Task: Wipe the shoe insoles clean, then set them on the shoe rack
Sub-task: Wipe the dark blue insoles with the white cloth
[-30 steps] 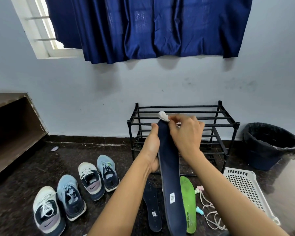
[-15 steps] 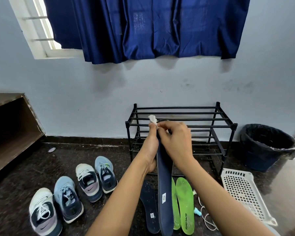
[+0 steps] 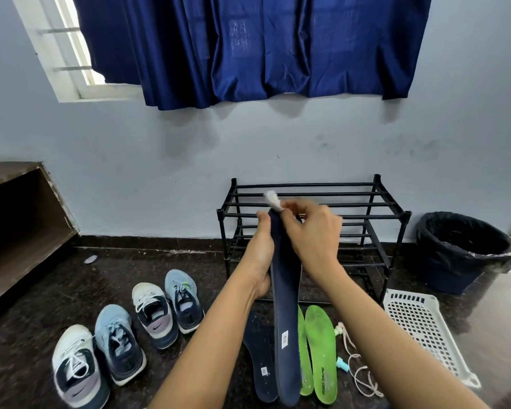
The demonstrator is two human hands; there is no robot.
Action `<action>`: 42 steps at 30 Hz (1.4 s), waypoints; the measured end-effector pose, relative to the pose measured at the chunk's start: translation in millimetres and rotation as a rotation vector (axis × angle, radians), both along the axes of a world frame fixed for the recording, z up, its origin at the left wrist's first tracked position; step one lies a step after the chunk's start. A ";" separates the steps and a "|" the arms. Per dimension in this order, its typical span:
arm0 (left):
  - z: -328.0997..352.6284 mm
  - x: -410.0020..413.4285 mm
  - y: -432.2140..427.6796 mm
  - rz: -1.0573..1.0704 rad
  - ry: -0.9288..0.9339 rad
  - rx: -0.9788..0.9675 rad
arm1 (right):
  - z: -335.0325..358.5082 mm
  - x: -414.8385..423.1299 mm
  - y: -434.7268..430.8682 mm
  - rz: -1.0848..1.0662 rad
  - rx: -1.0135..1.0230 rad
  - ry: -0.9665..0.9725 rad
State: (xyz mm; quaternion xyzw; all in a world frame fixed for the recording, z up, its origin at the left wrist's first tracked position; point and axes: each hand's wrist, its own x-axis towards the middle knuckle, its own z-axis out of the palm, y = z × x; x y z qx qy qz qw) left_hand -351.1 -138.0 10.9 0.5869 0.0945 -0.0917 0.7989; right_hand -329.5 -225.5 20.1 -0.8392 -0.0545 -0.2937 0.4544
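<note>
Left hand [image 3: 261, 255] gripping the held navy insole [image 3: 286, 290] by its left edge, thumb tip up near the top end, other fingers hidden behind it. Right hand [image 3: 313, 234] pinching one white wipe [image 3: 273, 199] against the top tip of that insole, fingers curled. Insole lifted and upright in front of the shoe rack [image 3: 375, 214], not on it, lower end down between the forearms.

Four insoles in all: the one in hand, one floor navy insole [image 3: 261, 361] just left of it, two green insoles [image 3: 320, 349] just right. Four shoes [image 3: 118, 346] in a loose row on the dark floor at left. One rack, one bin [image 3: 455, 261], one basket [image 3: 419, 329], one pale cord [image 3: 360, 370] beside the green pair.

Left green insole mostly hidden behind the held one; floor navy insole partly covered by the left forearm. Middle of the rack screened by both hands. Wooden shelf [image 3: 18, 231] cut off by the left edge. Labels on the navy insoles too small to read.

Bin lined in black, inside too dark to make out. White perforated basket on the floor right of the rack, mesh bottom in plain view.
</note>
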 end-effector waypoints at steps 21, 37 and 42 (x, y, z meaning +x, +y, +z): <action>7.8 -2.7 7.9 0.078 -0.010 -0.033 | -16.0 -0.7 0.0 0.005 -0.014 0.066; 4.4 5.4 17.4 0.089 0.023 -0.119 | -17.7 -5.2 -11.6 0.037 -0.132 0.047; 2.1 11.2 22.7 0.101 0.012 -0.172 | -25.2 -11.3 -9.7 0.069 -0.220 -0.006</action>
